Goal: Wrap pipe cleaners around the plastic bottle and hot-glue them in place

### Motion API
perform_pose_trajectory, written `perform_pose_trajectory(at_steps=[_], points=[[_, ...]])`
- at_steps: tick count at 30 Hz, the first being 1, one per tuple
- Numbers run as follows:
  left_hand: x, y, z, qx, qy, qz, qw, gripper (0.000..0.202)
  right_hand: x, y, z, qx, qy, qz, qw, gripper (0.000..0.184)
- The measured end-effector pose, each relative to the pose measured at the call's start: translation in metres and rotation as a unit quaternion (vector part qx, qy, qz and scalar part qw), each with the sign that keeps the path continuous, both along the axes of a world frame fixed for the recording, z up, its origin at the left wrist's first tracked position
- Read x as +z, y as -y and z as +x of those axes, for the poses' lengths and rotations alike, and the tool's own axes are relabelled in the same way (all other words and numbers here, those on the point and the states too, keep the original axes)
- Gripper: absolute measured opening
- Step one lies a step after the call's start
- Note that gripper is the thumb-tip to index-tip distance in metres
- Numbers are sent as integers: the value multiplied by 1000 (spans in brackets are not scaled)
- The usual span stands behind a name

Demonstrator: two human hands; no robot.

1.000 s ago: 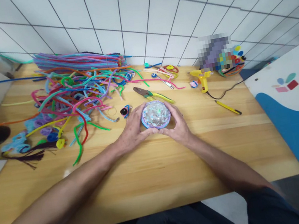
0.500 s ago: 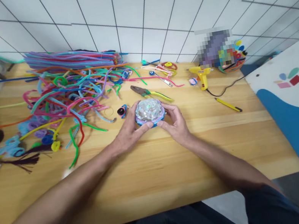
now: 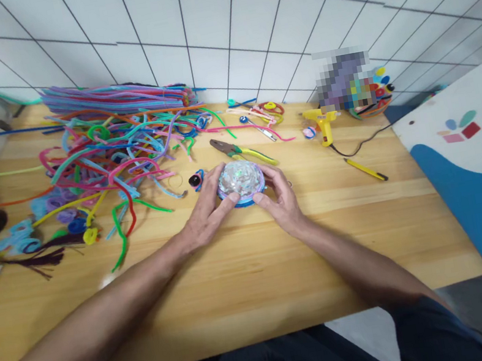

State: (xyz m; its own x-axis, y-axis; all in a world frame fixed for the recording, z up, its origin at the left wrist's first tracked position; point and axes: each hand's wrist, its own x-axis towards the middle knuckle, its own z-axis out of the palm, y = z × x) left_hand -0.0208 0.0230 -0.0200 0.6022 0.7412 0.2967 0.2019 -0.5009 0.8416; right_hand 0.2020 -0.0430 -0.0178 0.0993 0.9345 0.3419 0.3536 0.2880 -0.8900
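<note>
Between my two hands is a round, shiny, clear domed piece (image 3: 241, 178) with a blue and lilac rim that looks like pipe cleaner. My left hand (image 3: 209, 206) wraps its left side, the thumb lying on the front of the dome. On the right side my right hand (image 3: 279, 195) grips the rim, thumb at the front edge. Fingers behind the piece are partly hidden. Just beyond it lie pliers (image 3: 243, 151) with yellow-green handles. A small black and blue item (image 3: 197, 179) sits beside my left fingers.
A tangled heap of coloured pipe cleaners (image 3: 116, 159) covers the table's left, with a bundle (image 3: 114, 97) behind it. To the right lie a yellow glue gun (image 3: 325, 125) with its cord and a yellow utility knife (image 3: 366, 169). A tiled wall (image 3: 215, 35) closes the back.
My left thumb has moved from the rim up onto the front of the dome. The piece appears slightly turned or tilted in my hands, which stay in place.
</note>
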Motion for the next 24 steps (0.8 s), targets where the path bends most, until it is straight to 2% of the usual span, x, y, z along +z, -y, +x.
perform_pose_trajectory(at_steps=[5, 9, 16, 21, 24], points=[[-1, 0, 2, -11, -15, 22, 1000, 84, 0, 0, -2, 14, -20, -4, 1000, 65], [0, 3, 4, -13, -8, 28, 999, 87, 0, 1, -4, -5, -24, -6, 1000, 70], [1, 4, 1, -37, 0, -20, 999, 70, -3, 3, -1, -11, 4, -5, 1000, 68], [-3, 6, 2, -57, 4, 24, 998, 73, -5, 2, 5, 7, 61, 28, 998, 87], [-2, 7, 2, -66, 10, 34, 997, 75, -5, 2, 6, 26, 73, 22, 997, 86]])
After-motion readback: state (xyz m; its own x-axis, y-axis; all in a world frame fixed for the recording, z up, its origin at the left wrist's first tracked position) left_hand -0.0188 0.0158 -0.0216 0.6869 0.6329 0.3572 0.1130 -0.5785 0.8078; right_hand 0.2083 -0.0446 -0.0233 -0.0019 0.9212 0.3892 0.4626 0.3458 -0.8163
